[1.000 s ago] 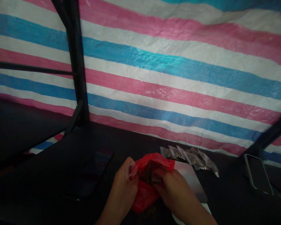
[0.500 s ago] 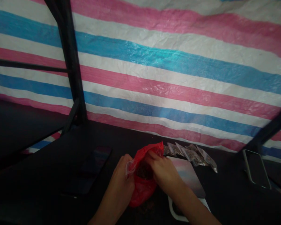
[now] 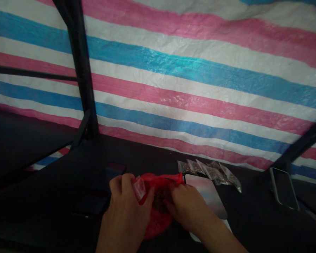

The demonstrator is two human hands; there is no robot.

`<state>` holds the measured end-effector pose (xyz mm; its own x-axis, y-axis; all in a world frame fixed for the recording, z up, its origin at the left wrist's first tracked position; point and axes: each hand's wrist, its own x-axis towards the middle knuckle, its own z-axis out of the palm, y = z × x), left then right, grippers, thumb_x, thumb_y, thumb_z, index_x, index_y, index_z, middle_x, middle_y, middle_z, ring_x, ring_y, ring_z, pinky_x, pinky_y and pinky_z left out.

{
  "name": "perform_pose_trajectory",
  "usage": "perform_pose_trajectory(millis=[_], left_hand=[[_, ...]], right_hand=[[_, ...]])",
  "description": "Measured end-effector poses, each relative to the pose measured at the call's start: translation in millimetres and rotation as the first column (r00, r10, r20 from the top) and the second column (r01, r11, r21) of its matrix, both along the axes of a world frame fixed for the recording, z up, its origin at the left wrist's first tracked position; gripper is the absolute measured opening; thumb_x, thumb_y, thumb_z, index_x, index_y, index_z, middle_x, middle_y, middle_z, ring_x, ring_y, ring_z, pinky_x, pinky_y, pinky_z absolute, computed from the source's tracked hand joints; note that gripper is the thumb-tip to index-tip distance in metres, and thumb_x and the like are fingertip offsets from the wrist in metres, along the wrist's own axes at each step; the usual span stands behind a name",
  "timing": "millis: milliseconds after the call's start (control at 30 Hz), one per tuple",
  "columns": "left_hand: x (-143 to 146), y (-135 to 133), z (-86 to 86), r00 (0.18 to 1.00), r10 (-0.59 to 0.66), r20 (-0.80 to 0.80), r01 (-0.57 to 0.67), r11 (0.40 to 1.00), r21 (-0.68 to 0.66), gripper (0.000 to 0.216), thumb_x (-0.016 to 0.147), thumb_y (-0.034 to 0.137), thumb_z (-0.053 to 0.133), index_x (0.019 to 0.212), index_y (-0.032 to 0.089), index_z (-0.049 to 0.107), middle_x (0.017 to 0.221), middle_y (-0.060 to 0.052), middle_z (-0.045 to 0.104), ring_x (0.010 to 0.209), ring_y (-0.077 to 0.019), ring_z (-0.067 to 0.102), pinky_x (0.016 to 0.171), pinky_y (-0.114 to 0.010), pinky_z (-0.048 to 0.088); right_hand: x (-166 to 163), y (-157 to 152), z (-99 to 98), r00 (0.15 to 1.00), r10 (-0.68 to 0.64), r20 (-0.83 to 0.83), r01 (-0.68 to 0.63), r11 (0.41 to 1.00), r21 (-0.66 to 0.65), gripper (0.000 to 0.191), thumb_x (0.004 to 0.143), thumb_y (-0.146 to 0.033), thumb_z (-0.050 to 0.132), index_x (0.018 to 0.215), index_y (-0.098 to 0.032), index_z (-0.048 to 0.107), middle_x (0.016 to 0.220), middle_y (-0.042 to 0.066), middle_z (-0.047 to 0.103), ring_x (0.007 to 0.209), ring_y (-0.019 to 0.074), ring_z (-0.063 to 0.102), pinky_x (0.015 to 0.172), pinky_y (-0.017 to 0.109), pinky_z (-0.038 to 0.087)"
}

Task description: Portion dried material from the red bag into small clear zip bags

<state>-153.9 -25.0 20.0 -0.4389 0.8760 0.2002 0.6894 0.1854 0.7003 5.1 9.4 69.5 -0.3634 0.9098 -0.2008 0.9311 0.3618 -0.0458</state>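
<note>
Dim light hid much of the dark table [image 3: 55, 196], and both forearms were cut off by the lower edge. The left hand [image 3: 126, 211] pinched a small clear pouch [image 3: 139, 187] between thumb and fingers, touching the rim of a crinkled red plastic bag [image 3: 158, 219] lying on the table between the hands. The right hand [image 3: 188, 207] had its fingertips in the bag's mouth over dark, crumbly contents; whether it gripped anything could not be told. Behind lay a row of filled clear pouches [image 3: 210, 171], a glossy flat scale [image 3: 206, 195], and a phone [image 3: 283, 188] well to the right. A striped woven tarp [image 3: 186, 77] formed the backdrop.
</note>
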Motion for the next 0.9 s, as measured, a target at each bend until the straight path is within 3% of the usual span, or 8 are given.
perform_pose_trajectory(millis=[100, 200, 300, 433, 533, 700, 833, 900], left_hand=[[-1.5, -15.7, 4.0, 0.986, 0.01, -0.167, -0.009, 1.0, 0.002, 0.044, 0.1, 0.055, 0.044, 0.131, 0.024, 0.046, 0.138, -0.017, 0.051, 0.1, -0.0361, 0.072, 0.063, -0.039, 0.054], [-7.6, -24.9, 2.9, 0.976, -0.003, -0.219, -0.012, 0.998, -0.067, 0.045, 0.1, 0.057, 0.037, 0.127, 0.022, 0.049, 0.134, -0.019, 0.055, 0.098, -0.0367, 0.074, 0.061, -0.038, 0.054], [-13.1, -30.0, 0.7, 0.979, -0.068, -0.193, 0.036, 0.985, -0.167, 0.052, 0.097, 0.062, 0.036, 0.127, 0.022, 0.049, 0.131, -0.022, 0.06, 0.1, -0.0398, 0.075, 0.064, -0.042, 0.056], [-14.6, -27.9, -1.8, 0.984, -0.171, -0.048, 0.149, 0.943, -0.299, 0.052, 0.095, 0.059, 0.037, 0.131, 0.024, 0.049, 0.124, -0.021, 0.069, 0.112, -0.0437, 0.073, 0.082, -0.054, 0.056], [-18.0, -15.8, -2.5, 0.982, -0.169, 0.082, 0.181, 0.969, -0.168, 0.041, 0.094, 0.053, 0.038, 0.121, 0.026, 0.054, 0.119, -0.017, 0.073, 0.108, -0.0392, 0.074, 0.09, -0.054, 0.055], [-36.0, 0.3, 5.8, 0.934, -0.083, 0.348, 0.032, 0.988, 0.149, 0.048, 0.08, 0.06, 0.06, 0.114, 0.027, 0.059, 0.113, -0.011, 0.074, 0.11, -0.0355, 0.073, 0.097, -0.049, 0.056], [-32.7, -26.3, 20.7, 0.971, 0.128, 0.201, -0.195, 0.911, 0.362, 0.039, 0.082, 0.063, 0.061, 0.102, 0.03, 0.06, 0.103, -0.006, 0.07, 0.096, -0.0329, 0.071, 0.085, -0.049, 0.056], [-21.2, -51.4, 27.9, 0.962, 0.213, 0.17, -0.259, 0.91, 0.324, 0.037, 0.083, 0.067, 0.062, 0.09, 0.031, 0.057, 0.083, 0.0, 0.065, 0.071, -0.0284, 0.066, 0.067, -0.044, 0.053]], right_hand=[[-13.6, -7.7, 1.6, 0.995, -0.078, 0.062, 0.079, 0.997, -0.016, 0.032, 0.101, -0.017, 0.055, 0.122, -0.005, 0.076, 0.116, 0.024, 0.081, 0.108, 0.0398, 0.079, 0.089, 0.045, 0.062], [-22.4, -12.9, 2.7, 0.985, -0.144, 0.092, 0.146, 0.989, -0.022, 0.032, 0.101, -0.016, 0.054, 0.123, -0.005, 0.076, 0.118, 0.024, 0.081, 0.11, 0.0388, 0.079, 0.088, 0.043, 0.063], [-25.3, -16.4, 3.8, 0.974, -0.197, 0.108, 0.202, 0.979, -0.032, 0.033, 0.102, -0.014, 0.052, 0.12, -0.008, 0.078, 0.118, 0.023, 0.081, 0.11, 0.0373, 0.079, 0.087, 0.042, 0.065], [-25.3, -20.4, 4.6, 0.961, -0.249, 0.123, 0.255, 0.966, -0.042, 0.032, 0.103, -0.015, 0.052, 0.116, -0.01, 0.081, 0.116, 0.022, 0.082, 0.109, 0.0367, 0.08, 0.088, 0.042, 0.065], [-25.2, -22.9, 5.5, 0.953, -0.277, 0.125, 0.284, 0.958, -0.04, 0.032, 0.103, -0.021, 0.055, 0.115, -0.009, 0.082, 0.114, 0.023, 0.083, 0.109, 0.0371, 0.08, 0.09, 0.042, 0.065], [-24.3, -26.5, 11.8, 0.944, -0.306, 0.121, 0.312, 0.95, -0.031, 0.032, 0.103, -0.024, 0.056, 0.112, -0.008, 0.083, 0.11, 0.025, 0.083, 0.109, 0.037, 0.08, 0.09, 0.042, 0.064], [-19.9, -29.8, 19.7, 0.941, -0.321, 0.103, 0.325, 0.945, -0.024, 0.031, 0.102, -0.024, 0.058, 0.113, -0.008, 0.083, 0.112, 0.024, 0.083, 0.11, 0.0382, 0.079, 0.092, 0.045, 0.064], [-16.5, -31.5, 23.5, 0.941, -0.327, 0.092, 0.33, 0.944, -0.018, 0.031, 0.102, -0.025, 0.059, 0.115, -0.009, 0.082, 0.114, 0.023, 0.083, 0.11, 0.0394, 0.079, 0.093, 0.047, 0.064]])
